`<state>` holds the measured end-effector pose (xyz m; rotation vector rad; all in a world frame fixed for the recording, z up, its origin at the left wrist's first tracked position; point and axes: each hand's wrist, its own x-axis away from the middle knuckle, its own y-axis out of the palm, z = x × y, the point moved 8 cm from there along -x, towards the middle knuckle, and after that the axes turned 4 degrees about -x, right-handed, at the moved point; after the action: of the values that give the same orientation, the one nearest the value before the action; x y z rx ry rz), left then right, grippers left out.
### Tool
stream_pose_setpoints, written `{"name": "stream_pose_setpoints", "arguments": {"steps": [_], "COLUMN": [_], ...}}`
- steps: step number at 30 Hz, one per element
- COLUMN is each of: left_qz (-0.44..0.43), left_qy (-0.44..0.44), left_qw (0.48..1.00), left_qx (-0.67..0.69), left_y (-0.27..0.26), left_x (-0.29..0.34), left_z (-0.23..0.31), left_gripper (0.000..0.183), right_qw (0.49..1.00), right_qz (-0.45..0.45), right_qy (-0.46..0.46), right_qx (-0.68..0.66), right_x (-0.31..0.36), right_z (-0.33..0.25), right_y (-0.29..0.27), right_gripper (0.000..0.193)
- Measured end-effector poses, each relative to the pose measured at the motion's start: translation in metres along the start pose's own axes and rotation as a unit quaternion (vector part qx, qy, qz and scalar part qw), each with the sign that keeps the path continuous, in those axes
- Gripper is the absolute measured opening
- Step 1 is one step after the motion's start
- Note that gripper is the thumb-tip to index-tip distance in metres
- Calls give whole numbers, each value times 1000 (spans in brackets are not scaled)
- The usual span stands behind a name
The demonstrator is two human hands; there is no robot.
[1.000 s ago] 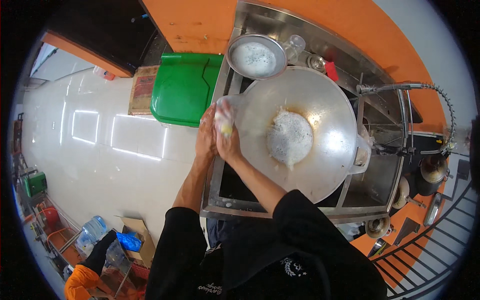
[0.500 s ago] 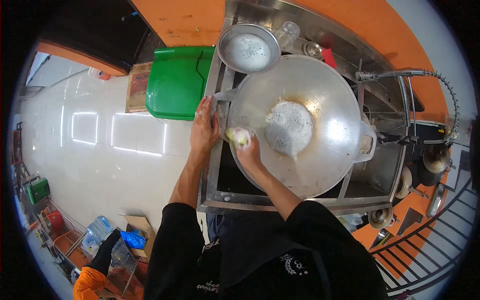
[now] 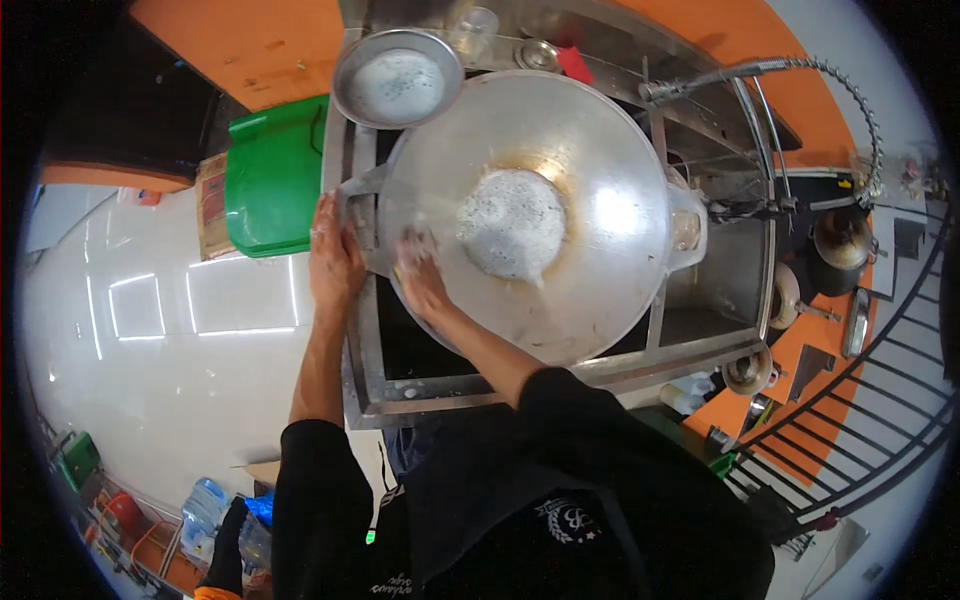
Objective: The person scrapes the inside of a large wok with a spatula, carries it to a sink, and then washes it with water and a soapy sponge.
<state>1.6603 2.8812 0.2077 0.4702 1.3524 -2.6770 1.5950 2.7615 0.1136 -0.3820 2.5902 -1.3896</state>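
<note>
A large metal wok (image 3: 600, 290) rests on a steel sink frame, with foamy grey water (image 3: 515, 225) pooled in its bottom and brown stains around the pool. My left hand (image 3: 336, 262) is closed around the wok's left loop handle, its fingers wet with suds. Inside the wok, against the left wall near the rim, my right hand (image 3: 422, 280) presses a soapy sponge. Motion blurs those fingers, and only a trace of the yellow sponge (image 3: 399, 272) shows. The wok's right handle (image 3: 687, 230) is untouched.
Beyond the wok's far left rim stands a steel bowl (image 3: 398, 80) of suds. A clear plastic cup (image 3: 474, 32) and a metal lid (image 3: 537, 55) sit behind. A spring-hose faucet (image 3: 740, 75) arches at right. Left of the sink is a green bin (image 3: 270, 180).
The view has shifted, so the wok and sink appear further left. My right hand has moved the sponge from the rim slightly inward along the wall. My left hand stays at the handle.
</note>
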Motion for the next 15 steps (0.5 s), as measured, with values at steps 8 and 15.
{"name": "stream_pose_setpoints", "arguments": {"steps": [8,15], "left_qz": [12,21], "left_qy": [-14,5], "left_qw": [1000,1000], "left_qx": [-16,-20], "left_y": [-11,-1], "left_x": [11,7], "left_z": [-13,-7], "left_gripper": [46,46], "right_qw": [963,898], "right_qz": [-56,-144], "right_qy": [72,298], "right_qx": [-254,-291], "right_x": [83,36], "right_z": [0,20], "right_y": [-10,7], "right_gripper": [41,40]}}
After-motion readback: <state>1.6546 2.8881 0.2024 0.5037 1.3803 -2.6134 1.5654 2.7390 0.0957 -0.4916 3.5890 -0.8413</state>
